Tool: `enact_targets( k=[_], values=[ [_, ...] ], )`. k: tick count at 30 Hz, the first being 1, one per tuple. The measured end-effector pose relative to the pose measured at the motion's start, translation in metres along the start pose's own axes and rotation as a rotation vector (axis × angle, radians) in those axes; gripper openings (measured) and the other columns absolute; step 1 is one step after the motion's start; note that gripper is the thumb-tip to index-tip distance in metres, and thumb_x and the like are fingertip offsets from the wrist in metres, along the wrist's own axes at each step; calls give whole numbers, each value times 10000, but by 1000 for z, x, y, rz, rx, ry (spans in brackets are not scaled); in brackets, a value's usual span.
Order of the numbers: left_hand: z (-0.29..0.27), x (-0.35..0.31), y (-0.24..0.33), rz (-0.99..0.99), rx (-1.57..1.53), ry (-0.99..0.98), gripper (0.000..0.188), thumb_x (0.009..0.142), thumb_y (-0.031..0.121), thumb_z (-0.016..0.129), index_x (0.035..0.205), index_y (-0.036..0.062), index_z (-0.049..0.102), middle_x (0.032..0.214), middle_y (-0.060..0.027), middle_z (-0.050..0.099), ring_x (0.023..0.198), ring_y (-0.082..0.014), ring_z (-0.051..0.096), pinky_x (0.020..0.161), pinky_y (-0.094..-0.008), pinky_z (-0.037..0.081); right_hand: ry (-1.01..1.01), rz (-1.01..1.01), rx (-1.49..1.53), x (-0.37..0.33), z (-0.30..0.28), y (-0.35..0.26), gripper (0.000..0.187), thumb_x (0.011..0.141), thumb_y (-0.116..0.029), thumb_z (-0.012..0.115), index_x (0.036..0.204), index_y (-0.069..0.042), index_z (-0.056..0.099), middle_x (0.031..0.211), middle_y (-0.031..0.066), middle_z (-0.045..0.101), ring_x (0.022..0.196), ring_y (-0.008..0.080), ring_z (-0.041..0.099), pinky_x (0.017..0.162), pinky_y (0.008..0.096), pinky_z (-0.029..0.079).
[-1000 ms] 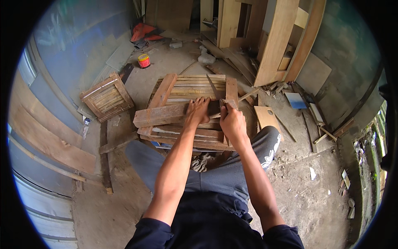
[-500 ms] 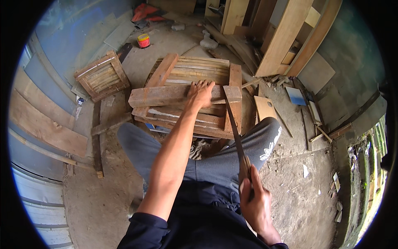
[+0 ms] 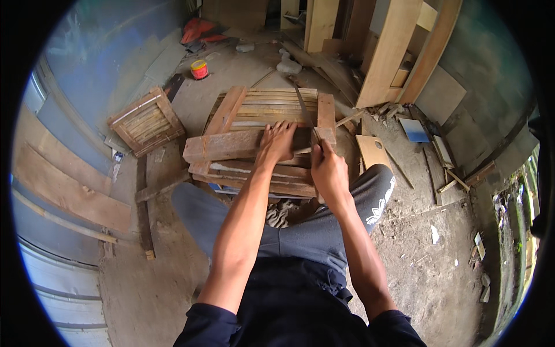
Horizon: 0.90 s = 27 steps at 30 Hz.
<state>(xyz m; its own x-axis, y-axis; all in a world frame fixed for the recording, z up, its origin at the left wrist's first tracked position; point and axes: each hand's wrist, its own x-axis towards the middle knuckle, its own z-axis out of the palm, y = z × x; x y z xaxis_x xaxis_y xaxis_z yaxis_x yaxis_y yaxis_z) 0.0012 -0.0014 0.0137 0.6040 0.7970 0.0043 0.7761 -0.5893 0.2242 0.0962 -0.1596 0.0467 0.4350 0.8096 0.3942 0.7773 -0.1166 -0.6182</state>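
Observation:
A thick wooden beam (image 3: 222,143) lies crosswise on a slatted wooden frame (image 3: 277,98). My left hand (image 3: 278,140) presses down on the beam near its right part, fingers curled over the top. A hand saw (image 3: 304,107) crosses the beam close to its right end, its dark blade pointing away from me past the far side. My right hand (image 3: 329,172) is closed around the saw's handle, just on the near side of the beam. The handle is mostly hidden by my fingers. Where the blade meets the wood, my right hand partly blocks the view.
A smaller slatted frame (image 3: 147,121) leans at the left, near a red and yellow bucket (image 3: 199,69). Tall wooden boards (image 3: 388,55) stand at the far right. Scrap pieces and a board with a hole (image 3: 373,151) lie on the right. My knees flank the frame.
My right hand has pushed the saw forward, away from me, from beside my lap up to the beam. My left hand stays on the beam. The view has shifted slightly.

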Motion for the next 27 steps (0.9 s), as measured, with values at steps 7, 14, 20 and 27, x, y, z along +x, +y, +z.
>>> enact_targets(
  k=[7, 14, 20, 27],
  values=[
    [-6, 6, 4, -37, -46, -60, 809, 713, 41, 660, 1455, 116, 347, 1490, -157, 376, 1388, -294, 350, 1175, -536, 217, -186, 111, -12, -151, -110, -22, 421, 961, -155, 527, 1336, 27, 470, 661, 270, 630, 576, 396, 666, 478, 457, 524],
    [1, 2, 0, 15, -51, 41, 761, 715, 47, 639, 1428, 101, 379, 1475, -146, 396, 1401, -289, 329, 1177, -525, 190, -70, 29, 26, -75, -53, -12, 306, 975, -184, 517, 1167, 40, 598, 617, 279, 574, 556, 390, 640, 491, 431, 476],
    [-4, -2, 2, -6, -30, 22, 838, 677, 50, 692, 1444, 98, 358, 1455, -128, 411, 1389, -285, 341, 1165, -514, 211, 15, 37, -51, 38, 13, -7, 303, 958, -263, 502, 1024, 2, 633, 770, 320, 620, 814, 484, 617, 706, 544, 514],
    [-3, 5, 1, -29, -27, -26, 970, 657, 85, 782, 1488, 128, 284, 1538, -151, 301, 1430, -303, 275, 1184, -522, 193, -106, 69, 9, -74, -59, -23, 315, 978, -191, 503, 1198, 18, 588, 655, 271, 616, 620, 411, 655, 528, 424, 510]
  ],
)
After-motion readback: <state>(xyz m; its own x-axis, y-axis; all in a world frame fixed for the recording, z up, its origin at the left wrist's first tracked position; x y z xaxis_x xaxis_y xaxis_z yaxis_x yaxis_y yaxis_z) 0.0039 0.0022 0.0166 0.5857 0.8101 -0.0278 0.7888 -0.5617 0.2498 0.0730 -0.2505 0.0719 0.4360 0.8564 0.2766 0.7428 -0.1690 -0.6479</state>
